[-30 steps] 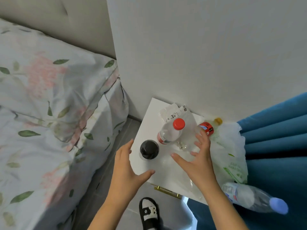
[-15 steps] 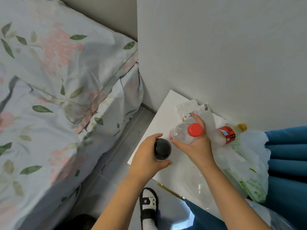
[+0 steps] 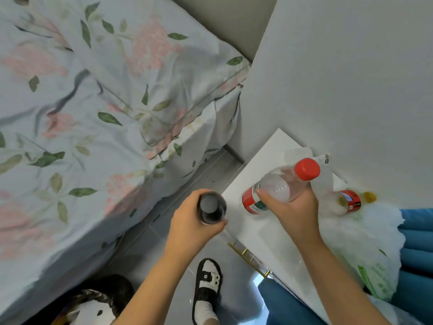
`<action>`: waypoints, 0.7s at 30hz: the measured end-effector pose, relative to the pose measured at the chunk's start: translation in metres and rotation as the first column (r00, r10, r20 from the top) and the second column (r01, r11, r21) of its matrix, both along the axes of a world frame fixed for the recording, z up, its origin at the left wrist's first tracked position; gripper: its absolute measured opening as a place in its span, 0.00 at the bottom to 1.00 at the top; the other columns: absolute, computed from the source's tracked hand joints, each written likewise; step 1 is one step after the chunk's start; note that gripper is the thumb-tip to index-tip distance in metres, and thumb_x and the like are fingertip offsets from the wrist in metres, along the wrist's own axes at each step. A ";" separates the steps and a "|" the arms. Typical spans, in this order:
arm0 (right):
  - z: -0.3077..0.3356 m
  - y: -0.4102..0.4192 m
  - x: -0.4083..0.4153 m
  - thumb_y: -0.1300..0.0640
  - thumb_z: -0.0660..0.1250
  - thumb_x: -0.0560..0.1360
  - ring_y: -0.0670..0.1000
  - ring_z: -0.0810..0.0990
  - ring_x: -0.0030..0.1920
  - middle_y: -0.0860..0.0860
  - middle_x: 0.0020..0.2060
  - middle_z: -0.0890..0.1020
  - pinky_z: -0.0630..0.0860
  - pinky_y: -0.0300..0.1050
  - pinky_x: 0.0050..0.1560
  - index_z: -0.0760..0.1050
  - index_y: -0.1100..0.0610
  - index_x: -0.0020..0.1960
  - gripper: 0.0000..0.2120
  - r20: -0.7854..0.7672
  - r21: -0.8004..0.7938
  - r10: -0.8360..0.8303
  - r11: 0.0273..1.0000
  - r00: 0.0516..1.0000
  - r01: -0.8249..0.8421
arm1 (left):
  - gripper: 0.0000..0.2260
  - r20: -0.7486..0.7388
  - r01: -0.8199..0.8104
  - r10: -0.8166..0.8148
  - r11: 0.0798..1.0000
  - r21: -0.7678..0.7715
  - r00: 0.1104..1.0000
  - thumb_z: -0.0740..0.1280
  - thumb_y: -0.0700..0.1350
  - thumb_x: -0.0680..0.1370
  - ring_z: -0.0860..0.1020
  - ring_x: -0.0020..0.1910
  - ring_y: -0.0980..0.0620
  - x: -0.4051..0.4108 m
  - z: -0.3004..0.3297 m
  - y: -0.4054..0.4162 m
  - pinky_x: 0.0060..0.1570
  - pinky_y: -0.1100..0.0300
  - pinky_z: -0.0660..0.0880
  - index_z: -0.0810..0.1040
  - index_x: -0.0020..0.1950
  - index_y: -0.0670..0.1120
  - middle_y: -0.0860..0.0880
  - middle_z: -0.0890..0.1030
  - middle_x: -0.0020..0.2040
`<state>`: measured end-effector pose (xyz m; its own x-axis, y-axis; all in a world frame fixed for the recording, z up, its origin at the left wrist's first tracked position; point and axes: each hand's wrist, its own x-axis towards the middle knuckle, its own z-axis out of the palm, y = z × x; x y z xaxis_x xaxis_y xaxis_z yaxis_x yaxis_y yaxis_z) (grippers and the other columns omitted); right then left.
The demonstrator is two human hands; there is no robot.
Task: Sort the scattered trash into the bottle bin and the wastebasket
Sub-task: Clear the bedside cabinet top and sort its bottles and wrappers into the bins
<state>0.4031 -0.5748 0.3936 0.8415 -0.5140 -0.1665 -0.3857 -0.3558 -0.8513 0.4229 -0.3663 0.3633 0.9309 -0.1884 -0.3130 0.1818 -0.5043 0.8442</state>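
My left hand point(image 3: 191, 225) grips a dark bottle with a black cap point(image 3: 210, 208), held just off the left edge of the white bedside table point(image 3: 264, 165). My right hand point(image 3: 294, 212) holds a clear plastic bottle with a red cap and red label point(image 3: 282, 185), lifted and tilted above the table. Another bottle with a red label and yellow cap point(image 3: 346, 202) lies on the table by the wall. A crumpled wrapper with a barcode point(image 3: 324, 164) lies behind it. A white plastic bag with green print point(image 3: 360, 249) covers the table's right side. No bin is in view.
A bed with a floral cover point(image 3: 93, 127) fills the left. A white wall point(image 3: 339, 78) rises behind the table. Blue curtains point(image 3: 419, 245) hang at the right. My foot in a black-and-white slipper point(image 3: 207, 287) stands on the grey floor, and a plush toy point(image 3: 93, 306) lies at the bottom left.
Both hands closed round bottles, the left on the dark one and the right on the red-capped one, and lifted them off the table. The view swung left.
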 end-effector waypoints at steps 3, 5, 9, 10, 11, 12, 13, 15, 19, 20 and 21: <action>0.010 0.045 0.004 0.52 0.81 0.60 0.47 0.80 0.53 0.44 0.50 0.80 0.78 0.50 0.57 0.73 0.49 0.59 0.30 -0.057 0.022 0.121 0.993 0.991 -0.120 | 0.25 -0.012 -0.137 0.137 0.991 -0.001 0.991 0.80 0.48 0.61 0.76 0.50 0.67 -0.019 0.002 0.054 0.46 0.76 0.70 0.73 0.51 0.63 0.67 0.79 0.48; 0.013 0.082 0.004 0.48 0.80 0.59 0.45 0.80 0.52 0.42 0.49 0.80 0.78 0.46 0.54 0.73 0.47 0.58 0.30 -0.076 0.033 0.176 0.984 0.981 -0.174 | 0.26 -0.025 -0.233 0.232 0.973 -0.001 0.972 0.80 0.48 0.60 0.76 0.51 0.69 -0.035 0.004 0.095 0.45 0.78 0.68 0.73 0.52 0.62 0.65 0.79 0.48; 0.009 0.172 -0.008 0.50 0.80 0.60 0.40 0.81 0.47 0.43 0.46 0.81 0.79 0.41 0.49 0.74 0.48 0.56 0.27 -0.118 0.083 0.297 0.954 0.948 -0.288 | 0.24 -0.103 -0.436 0.432 0.900 -0.022 0.896 0.80 0.49 0.61 0.76 0.49 0.69 -0.076 0.009 0.184 0.44 0.76 0.70 0.75 0.53 0.59 0.63 0.79 0.49; 0.006 0.196 -0.014 0.50 0.80 0.60 0.41 0.81 0.47 0.44 0.46 0.82 0.79 0.43 0.49 0.75 0.49 0.55 0.27 -0.129 0.090 0.337 0.941 0.933 -0.327 | 0.24 -0.132 -0.492 0.485 0.870 -0.029 0.865 0.80 0.50 0.62 0.77 0.50 0.65 -0.088 0.009 0.207 0.47 0.72 0.71 0.76 0.54 0.58 0.61 0.80 0.49; 0.004 0.221 -0.020 0.50 0.80 0.60 0.42 0.81 0.47 0.44 0.45 0.82 0.80 0.44 0.49 0.75 0.49 0.55 0.26 -0.136 0.101 0.383 0.923 0.914 -0.372 | 0.24 -0.155 -0.543 0.532 0.839 -0.033 0.832 0.80 0.52 0.62 0.78 0.50 0.61 -0.100 0.010 0.230 0.50 0.66 0.73 0.77 0.54 0.56 0.58 0.81 0.50; 0.000 0.245 -0.026 0.49 0.80 0.59 0.43 0.81 0.47 0.44 0.45 0.82 0.80 0.45 0.49 0.75 0.49 0.54 0.26 -0.142 0.110 0.430 0.902 0.891 -0.418 | 0.24 -0.170 -0.589 0.576 0.807 -0.034 0.799 0.80 0.53 0.62 0.79 0.51 0.58 -0.112 0.011 0.252 0.51 0.60 0.75 0.77 0.55 0.54 0.57 0.82 0.50; -0.003 0.269 -0.033 0.46 0.80 0.58 0.42 0.82 0.47 0.44 0.45 0.82 0.80 0.45 0.49 0.75 0.48 0.54 0.27 -0.149 0.121 0.477 0.878 0.866 -0.463 | 0.24 -0.183 -0.632 0.617 0.774 -0.034 0.765 0.79 0.53 0.62 0.79 0.51 0.57 -0.124 0.012 0.274 0.51 0.58 0.75 0.78 0.54 0.53 0.56 0.82 0.50; -0.009 0.316 -0.049 0.42 0.77 0.56 0.42 0.82 0.48 0.43 0.46 0.82 0.80 0.45 0.49 0.74 0.46 0.54 0.29 -0.175 0.153 0.562 0.827 0.809 -0.541 | 0.23 -0.194 -0.694 0.676 0.719 -0.040 0.711 0.79 0.54 0.62 0.80 0.50 0.57 -0.151 0.012 0.317 0.48 0.60 0.75 0.78 0.54 0.54 0.57 0.82 0.49; -0.021 0.402 -0.088 0.47 0.78 0.60 0.40 0.79 0.52 0.40 0.50 0.80 0.76 0.41 0.51 0.72 0.43 0.58 0.29 -0.224 0.205 0.717 0.697 0.660 -0.687 | 0.27 -0.191 -0.811 0.792 0.584 -0.038 0.580 0.79 0.59 0.60 0.80 0.53 0.56 -0.217 0.008 0.396 0.53 0.55 0.77 0.78 0.56 0.54 0.55 0.83 0.51; -0.025 0.421 -0.098 0.48 0.78 0.61 0.39 0.78 0.53 0.39 0.51 0.80 0.76 0.41 0.52 0.71 0.43 0.59 0.29 -0.238 0.209 0.744 0.667 0.625 -0.715 | 0.28 -0.193 -0.837 0.818 0.546 -0.035 0.542 0.79 0.58 0.60 0.80 0.53 0.57 -0.235 0.008 0.412 0.54 0.56 0.76 0.77 0.57 0.53 0.55 0.82 0.52; -0.028 0.439 -0.107 0.48 0.78 0.61 0.39 0.78 0.53 0.39 0.52 0.80 0.75 0.40 0.52 0.71 0.43 0.60 0.30 -0.247 0.209 0.769 0.637 0.590 -0.742 | 0.28 -0.193 -0.861 0.842 0.508 -0.032 0.504 0.80 0.55 0.61 0.80 0.53 0.57 -0.252 0.007 0.428 0.54 0.58 0.76 0.76 0.58 0.51 0.54 0.82 0.53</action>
